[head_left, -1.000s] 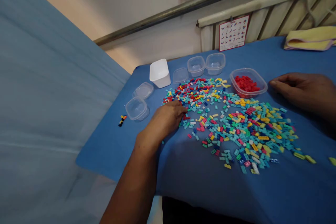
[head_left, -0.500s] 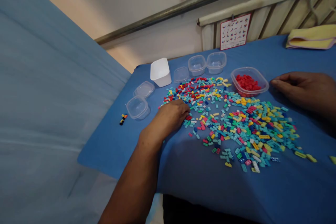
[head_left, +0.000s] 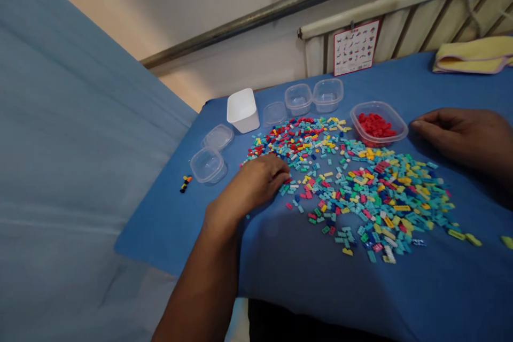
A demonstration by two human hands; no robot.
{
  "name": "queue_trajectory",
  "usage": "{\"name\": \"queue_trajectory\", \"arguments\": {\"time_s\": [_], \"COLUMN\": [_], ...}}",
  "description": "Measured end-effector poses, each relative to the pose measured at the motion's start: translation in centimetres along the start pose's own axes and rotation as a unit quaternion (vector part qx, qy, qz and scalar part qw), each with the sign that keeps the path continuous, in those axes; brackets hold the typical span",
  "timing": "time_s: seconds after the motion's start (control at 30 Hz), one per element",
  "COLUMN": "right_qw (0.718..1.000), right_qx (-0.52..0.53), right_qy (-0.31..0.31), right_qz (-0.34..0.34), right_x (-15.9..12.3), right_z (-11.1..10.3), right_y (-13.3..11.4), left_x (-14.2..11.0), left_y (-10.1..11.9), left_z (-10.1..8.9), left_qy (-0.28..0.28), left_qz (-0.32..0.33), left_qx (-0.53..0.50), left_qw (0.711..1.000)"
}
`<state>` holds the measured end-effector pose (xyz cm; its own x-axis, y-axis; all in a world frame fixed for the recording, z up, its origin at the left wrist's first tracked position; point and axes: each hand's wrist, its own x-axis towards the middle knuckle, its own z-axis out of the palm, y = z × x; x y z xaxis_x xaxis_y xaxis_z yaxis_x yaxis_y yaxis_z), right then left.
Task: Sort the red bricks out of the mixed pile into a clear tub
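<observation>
A clear tub (head_left: 391, 115) holds a heap of red bricks (head_left: 375, 126), yet plenty more red ones lie unsorted among the mixed bricks (head_left: 304, 141) to its left. Left of the tub, the left hand (head_left: 264, 177) curls down onto the spread; the right hand (head_left: 467, 133) rests half-curled just right of it, and I can't tell whether either grips anything.

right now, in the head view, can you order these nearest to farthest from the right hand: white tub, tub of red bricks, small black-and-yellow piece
1. Tub of red bricks, just left of the right hand.
2. White tub, well to the left.
3. Small black-and-yellow piece, farthest left.
</observation>
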<state>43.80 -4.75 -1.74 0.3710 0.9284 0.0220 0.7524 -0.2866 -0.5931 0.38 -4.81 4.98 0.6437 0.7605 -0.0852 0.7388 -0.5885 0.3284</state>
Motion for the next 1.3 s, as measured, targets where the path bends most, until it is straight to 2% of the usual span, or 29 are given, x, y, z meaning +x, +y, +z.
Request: {"name": "queue_trajectory", "arguments": {"time_s": [0.1,0.33,0.57,0.83,0.97,1.1,1.3], "right_qw": [1.000,1.000,1.000,1.000,1.000,1.000,0.999], "right_qx": [0.002,0.000,-0.009,0.000,0.006,0.003,0.018], "right_qy": [-0.005,-0.001,-0.003,0.006,0.012,0.005,0.000], "right_qz": [-0.003,-0.023,-0.017,-0.013,-0.018,-0.030,-0.044], "right_x": [-0.2,-0.1,0.0,0.1,0.1,0.4,0.8], "right_z": [0.0,0.2,-0.1,0.3,0.3,0.5,0.8], "right_y": [0.0,0.7,0.5,0.0,0.2,0.7,1.3], "left_x": [-0.1,0.3,0.8,0.5,0.5,0.7,1.1], "left_y": [0.5,1.0,2.6,3.0,3.2,2.8,1.9], "left_z": [0.2,0.4,0.6,0.7,0.6,1.0,0.6], "left_qy": [-0.029,-0.054,-0.064,-0.070,-0.073,-0.037,0.036], "left_qz": [0.017,0.022,-0.045,-0.008,-0.010,-0.033,-0.063], "left_qx": [0.015,0.060,0.153,0.204,0.203,0.184,0.018], "left_qw": [0.999,0.997,0.985,0.976,0.977,0.982,0.997]}}
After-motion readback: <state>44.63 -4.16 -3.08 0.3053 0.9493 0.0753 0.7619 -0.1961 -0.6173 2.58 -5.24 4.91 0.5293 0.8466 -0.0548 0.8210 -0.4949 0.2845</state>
